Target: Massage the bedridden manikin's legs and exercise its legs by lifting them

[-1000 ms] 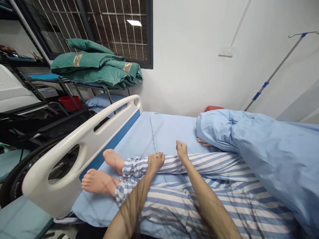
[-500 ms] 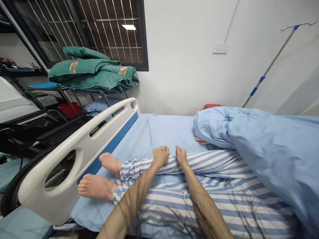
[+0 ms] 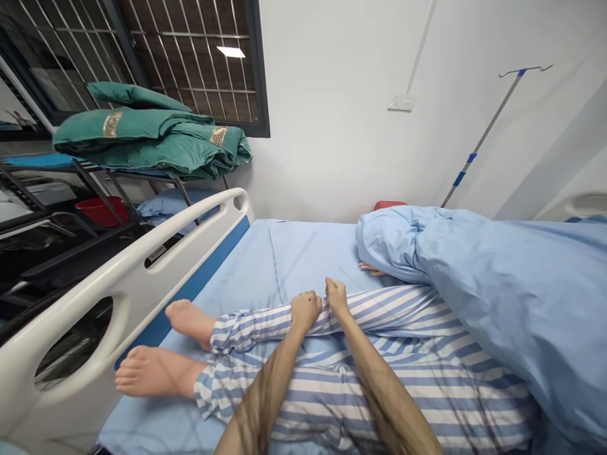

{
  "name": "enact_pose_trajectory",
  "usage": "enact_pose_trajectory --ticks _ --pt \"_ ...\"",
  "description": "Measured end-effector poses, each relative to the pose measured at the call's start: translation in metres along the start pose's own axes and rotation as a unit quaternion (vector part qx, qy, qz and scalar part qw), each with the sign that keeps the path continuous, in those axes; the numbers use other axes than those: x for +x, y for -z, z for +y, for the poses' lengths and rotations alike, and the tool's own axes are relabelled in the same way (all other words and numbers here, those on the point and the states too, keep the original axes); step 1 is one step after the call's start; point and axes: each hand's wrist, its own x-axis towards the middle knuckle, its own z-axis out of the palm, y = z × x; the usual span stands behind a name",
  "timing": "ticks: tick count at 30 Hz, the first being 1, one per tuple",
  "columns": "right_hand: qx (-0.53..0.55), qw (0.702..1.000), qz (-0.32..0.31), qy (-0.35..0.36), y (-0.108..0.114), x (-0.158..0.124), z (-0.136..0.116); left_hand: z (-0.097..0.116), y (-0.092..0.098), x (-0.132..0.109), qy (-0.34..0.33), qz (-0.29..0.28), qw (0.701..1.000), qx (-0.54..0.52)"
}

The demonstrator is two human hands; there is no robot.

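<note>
Hospital bed setup here, seen from the head cam looking down. The left hand (image 3: pixel 306 309) and right hand (image 3: pixel 336 296) sit right next to each other on the blue-and-white striped pajama trousers (image 3: pixel 393 309), on the leg farther from the camera. Fingers on both are curled closed, and they look like they've got hold of the cloth, the right one bunching it up at the top edge of the leg. Can't tell how hard either one is gripping.

Two bare feet (image 3: pixel 190 322) stick out of the cuffs toward the white bed side rail (image 3: pixel 114 303), lying on a light blue sheet (image 3: pixel 237 272). A pale blue blanket (image 3: pixel 497 297) is heaped over the right side of the bed, and another hand (image 3: pixel 368 270) pokes out from under it, beside the trousers.

Past the rail there's a metal rack with folded green quilts (image 3: pixel 152 136) on top, a blue pillow (image 3: pixel 165 203) and a red basin (image 3: pixel 99 212) underneath. Behind all that: a barred window (image 3: pixel 190 63), a wall socket (image 3: pixel 402 102) and an IV pole (image 3: pixel 478 133).
</note>
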Motion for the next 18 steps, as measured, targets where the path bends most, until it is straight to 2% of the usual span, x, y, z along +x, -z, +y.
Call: enact_pose_trajectory --ticks 5,8,11,14,18 --pt "-0.006 1.000 0.002 0.022 0.026 0.026 -0.009 0.000 -0.001 0.001 0.004 0.006 1.000 -0.004" --pt "-0.010 0.999 0.005 0.035 0.048 0.029 0.003 0.001 -0.002 0.001 0.012 0.007 1.000 0.000" --pt "-0.014 1.000 -0.011 0.019 0.065 0.024 0.021 0.000 -0.004 0.000 0.013 0.011 1.000 0.007" --pt "-0.009 1.000 -0.025 0.012 0.070 0.020 0.032 -0.001 -0.001 0.000 0.009 0.008 1.000 0.017" --pt "-0.015 0.999 -0.033 0.018 0.067 0.021 0.031 0.010 0.015 0.005 -0.018 -0.018 0.999 0.036"
